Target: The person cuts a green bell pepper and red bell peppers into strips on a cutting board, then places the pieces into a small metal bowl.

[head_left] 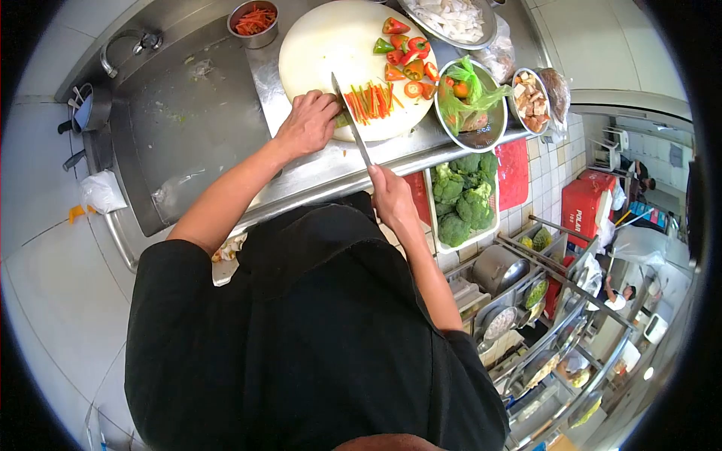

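My right hand (394,197) is wrapped round the handle of a long kitchen knife (356,132). Its blade lies across a round white cutting board (316,37), pointing away from me. Left of the blade, my left hand (310,122) rests on the board with curled fingers, pressing a greenish piece of bell pepper (341,120) mostly hidden beneath them. Just right of the blade lie thin red, orange and green pepper strips (371,104). Several larger bell pepper pieces (412,56) are spread over the board's far right side.
A steel sink (192,120) lies to the left, with a bowl of carrot strips (254,21) behind. Right of the board are a bowl with a green bag (470,101), a bowl of brown-white chunks (530,101) and a bowl of pale slices (451,19). Broccoli (465,197) sits below the counter edge.
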Demonstrator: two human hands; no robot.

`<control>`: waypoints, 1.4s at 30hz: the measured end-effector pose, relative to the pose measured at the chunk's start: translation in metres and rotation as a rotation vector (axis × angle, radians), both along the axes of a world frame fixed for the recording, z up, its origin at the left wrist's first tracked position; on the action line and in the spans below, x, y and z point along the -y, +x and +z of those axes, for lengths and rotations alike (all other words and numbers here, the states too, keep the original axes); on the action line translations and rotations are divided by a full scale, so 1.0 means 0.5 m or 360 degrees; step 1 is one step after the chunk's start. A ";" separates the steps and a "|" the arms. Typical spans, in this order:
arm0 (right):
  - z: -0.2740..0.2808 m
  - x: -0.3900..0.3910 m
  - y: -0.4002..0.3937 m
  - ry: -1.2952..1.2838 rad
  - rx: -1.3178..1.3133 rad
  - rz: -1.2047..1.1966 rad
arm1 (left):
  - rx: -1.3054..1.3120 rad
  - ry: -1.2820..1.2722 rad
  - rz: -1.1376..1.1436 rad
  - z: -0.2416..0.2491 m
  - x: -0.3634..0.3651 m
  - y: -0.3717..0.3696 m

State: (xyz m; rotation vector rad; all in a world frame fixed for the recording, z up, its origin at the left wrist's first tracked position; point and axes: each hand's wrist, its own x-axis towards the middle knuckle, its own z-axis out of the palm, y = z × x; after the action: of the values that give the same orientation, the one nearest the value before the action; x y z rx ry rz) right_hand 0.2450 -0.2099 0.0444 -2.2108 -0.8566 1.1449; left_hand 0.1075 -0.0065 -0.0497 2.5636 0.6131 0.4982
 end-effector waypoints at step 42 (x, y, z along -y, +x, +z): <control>-0.002 -0.011 0.036 -0.0095 -0.0294 -0.0147 | 0.0065 0.0007 -0.0368 -0.008 -0.032 -0.010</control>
State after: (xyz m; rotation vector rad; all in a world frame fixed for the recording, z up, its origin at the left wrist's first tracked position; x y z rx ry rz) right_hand 0.2628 -0.2044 0.0437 -2.1271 -0.6446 1.3206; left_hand 0.1024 0.0096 -0.0536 2.5784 0.2958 0.4704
